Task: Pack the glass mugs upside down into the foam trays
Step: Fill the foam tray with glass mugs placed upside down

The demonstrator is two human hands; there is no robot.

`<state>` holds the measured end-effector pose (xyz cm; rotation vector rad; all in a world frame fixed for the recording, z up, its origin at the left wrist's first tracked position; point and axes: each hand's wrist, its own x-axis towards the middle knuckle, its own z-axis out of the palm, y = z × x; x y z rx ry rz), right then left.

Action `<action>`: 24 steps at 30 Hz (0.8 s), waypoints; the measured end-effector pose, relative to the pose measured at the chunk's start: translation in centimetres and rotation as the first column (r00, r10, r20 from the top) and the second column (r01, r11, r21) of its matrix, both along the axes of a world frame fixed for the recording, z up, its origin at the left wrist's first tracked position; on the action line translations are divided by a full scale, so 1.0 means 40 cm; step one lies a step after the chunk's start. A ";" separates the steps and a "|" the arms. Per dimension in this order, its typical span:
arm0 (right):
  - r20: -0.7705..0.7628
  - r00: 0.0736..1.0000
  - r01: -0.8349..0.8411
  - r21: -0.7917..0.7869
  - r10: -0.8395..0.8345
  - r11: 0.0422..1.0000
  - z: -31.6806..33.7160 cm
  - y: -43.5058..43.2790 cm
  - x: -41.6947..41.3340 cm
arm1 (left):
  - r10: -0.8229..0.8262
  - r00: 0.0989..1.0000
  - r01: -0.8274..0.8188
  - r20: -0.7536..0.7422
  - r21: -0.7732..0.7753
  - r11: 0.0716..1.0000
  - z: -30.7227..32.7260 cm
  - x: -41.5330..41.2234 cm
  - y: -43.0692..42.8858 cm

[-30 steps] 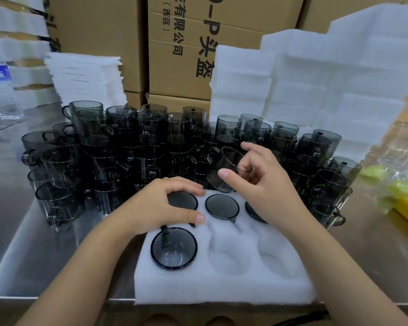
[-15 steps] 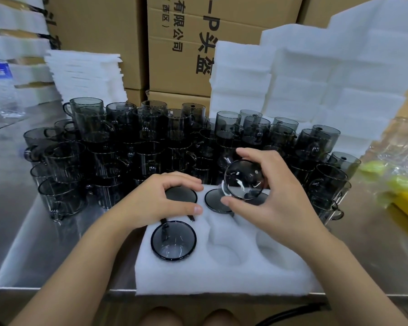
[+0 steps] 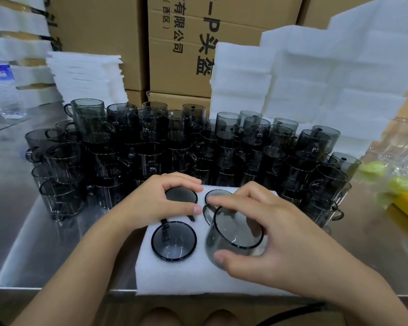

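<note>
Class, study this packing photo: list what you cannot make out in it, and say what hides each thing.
Head view: right pockets of the foam tray, covered by the right hand and the held mug.
Head view: whether the left hand grips or only rests on the back-left mug; its palm hides the contact.
Head view: the water bottle, cut by the left edge.
Head view: how many loose mugs; dark glass overlaps.
</note>
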<state>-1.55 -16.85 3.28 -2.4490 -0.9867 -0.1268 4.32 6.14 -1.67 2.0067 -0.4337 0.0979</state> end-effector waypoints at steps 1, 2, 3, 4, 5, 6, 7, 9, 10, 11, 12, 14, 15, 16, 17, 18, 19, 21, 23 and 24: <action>-0.010 1.000 0.005 -0.013 -0.006 1.000 0.000 0.001 0.002 | -0.001 1.000 0.001 0.003 0.004 1.000 0.000 0.000 0.000; -0.011 1.000 0.015 -0.023 -0.015 1.000 0.001 0.002 0.003 | -0.001 1.000 0.001 0.005 0.009 1.000 0.001 0.000 0.000; -0.004 1.000 0.026 -0.041 -0.026 0.999 0.002 0.005 0.003 | -0.001 1.000 0.001 0.007 0.010 1.000 0.000 0.000 0.000; 0.013 0.999 0.031 -0.073 -0.031 0.997 0.002 0.009 0.003 | -0.001 1.000 0.001 0.007 0.006 1.000 0.000 0.000 0.001; 0.037 0.999 0.025 -0.112 -0.021 0.993 0.001 0.014 0.003 | 0.001 1.000 -0.001 0.005 0.001 1.000 0.000 -0.001 0.001; 0.056 0.998 0.009 -0.145 0.000 0.989 -0.002 0.018 0.002 | 0.004 1.000 -0.004 0.005 -0.002 1.000 -0.001 -0.001 0.000; 0.062 0.998 -0.004 -0.165 0.014 0.986 -0.003 0.020 0.002 | 0.005 1.000 -0.005 0.006 -0.004 1.000 -0.001 -0.002 0.000; 0.032 0.999 0.014 -0.174 -0.008 0.985 -0.003 0.018 0.006 | 0.006 1.000 -0.006 0.003 -0.010 1.000 -0.001 -0.002 -0.002; 0.007 1.000 0.030 -0.174 -0.029 0.984 -0.002 0.014 0.008 | 0.007 1.000 -0.007 0.000 -0.008 1.000 -0.001 -0.002 -0.002; -0.011 0.999 0.038 -0.174 -0.041 0.984 -0.002 0.011 0.010 | 0.009 1.000 -0.009 -0.001 -0.004 1.000 -0.001 -0.002 -0.002; -0.020 0.999 0.039 -0.174 -0.043 0.984 -0.003 0.008 0.012 | 0.011 1.000 -0.011 -0.002 -0.002 1.000 -0.001 -0.002 -0.002; -0.027 0.999 0.035 -0.185 -0.040 0.982 0.000 0.010 0.014 | 0.009 1.000 -0.009 -0.002 -0.001 1.000 -0.001 -0.002 -0.002; -0.031 0.999 0.033 -0.195 -0.040 0.980 0.003 0.012 0.014 | 0.008 1.000 -0.008 -0.004 -0.002 1.000 0.000 -0.003 -0.002; -0.039 0.998 0.033 -0.204 -0.042 0.978 0.005 0.015 0.015 | 0.006 1.000 -0.006 -0.005 -0.004 1.000 0.000 -0.003 -0.002; -0.048 0.998 0.034 -0.211 -0.045 0.977 0.007 0.017 0.014 | 0.005 1.000 -0.005 -0.004 -0.006 1.000 0.000 -0.003 -0.002; -0.055 0.997 0.036 -0.218 -0.049 0.975 0.009 0.019 0.013 | 0.005 1.000 -0.005 -0.004 -0.009 1.000 0.000 -0.004 -0.002; -0.058 0.997 0.040 -0.226 -0.055 0.973 0.012 0.021 0.013 | 0.005 1.000 -0.005 -0.006 -0.013 1.000 0.000 -0.004 -0.002; -0.072 0.995 0.054 -0.242 -0.073 0.969 0.016 0.023 0.013 | 0.006 1.000 -0.006 -0.008 -0.018 1.000 -0.001 -0.005 -0.002; -0.088 0.992 0.061 -0.263 -0.087 0.963 0.019 0.023 0.014 | 0.006 1.000 -0.006 -0.008 -0.020 1.000 -0.001 -0.005 -0.002; -0.092 0.991 0.069 -0.271 -0.097 0.960 0.021 0.027 0.012 | 0.005 1.000 -0.005 -0.008 -0.020 1.000 0.000 -0.006 -0.002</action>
